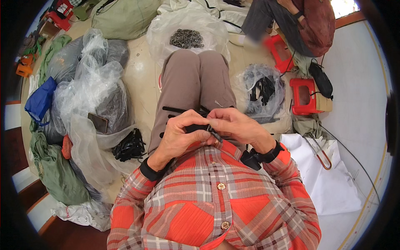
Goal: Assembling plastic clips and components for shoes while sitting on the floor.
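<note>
Both hands are close together above my lap, in front of my shirt. My left hand (183,135) is curled round a black strap (196,128), thumb below and fingers above. My right hand (239,127) meets it with a pinch at the strap's right end, where a small metal piece (209,127) shows between the fingertips. Its exact kind is too small to tell. A dark end hangs below the pinch. More black straps (174,109) lie across my thighs, partly covered by the hands.
Ahead of my knees, a clear plastic bag (160,31) holds a heap of metal rings or chain (186,38). Black pieces fill a bag (266,89) at right; another black pile (129,146) lies left, near a phone (98,123). A person sits beyond red stools (298,108).
</note>
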A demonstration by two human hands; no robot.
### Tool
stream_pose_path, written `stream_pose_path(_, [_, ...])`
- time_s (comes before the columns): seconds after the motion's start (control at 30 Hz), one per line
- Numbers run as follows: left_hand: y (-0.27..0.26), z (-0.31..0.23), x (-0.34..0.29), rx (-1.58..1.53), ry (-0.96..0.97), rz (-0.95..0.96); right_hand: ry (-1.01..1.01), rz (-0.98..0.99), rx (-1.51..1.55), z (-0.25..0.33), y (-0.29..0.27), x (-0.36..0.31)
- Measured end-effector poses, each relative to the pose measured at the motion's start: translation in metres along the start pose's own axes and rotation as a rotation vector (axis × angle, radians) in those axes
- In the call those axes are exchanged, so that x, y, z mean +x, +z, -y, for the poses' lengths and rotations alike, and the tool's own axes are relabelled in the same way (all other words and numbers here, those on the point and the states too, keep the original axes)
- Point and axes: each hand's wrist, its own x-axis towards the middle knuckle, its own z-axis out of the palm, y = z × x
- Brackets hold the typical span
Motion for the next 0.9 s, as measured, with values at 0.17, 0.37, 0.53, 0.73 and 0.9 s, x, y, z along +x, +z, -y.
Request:
stream_pose_path(0.17, [-0.004, -0.006, 0.008, 0.088, 0.007, 0.018, -0.005, 0.039, -0.134, 0.006, -0.013, 0.0])
stream_pose_path(0.37, [-0.002, -0.011, 0.007, 0.153, -0.005, 0.027, -0.066, -0.013, -0.253, -0.009, -0.011, 0.001])
stream_pose_path(0.53, [0.001, -0.019, 0.003, 0.145, -0.145, 0.035, -0.151, -0.016, -0.254, -0.02, -0.004, 0.004])
stream_pose_path(0.73, [-0.009, -0.01, 0.009, 0.068, -0.174, 0.056, 0.013, 0.069, -0.034, -0.004, -0.002, -0.001])
stream_pose_path(0.9, [-0.003, -0.036, 0.013, 0.088, -0.039, 0.099, -0.025, 0.123, -0.283, 0.004, -0.013, 0.003])
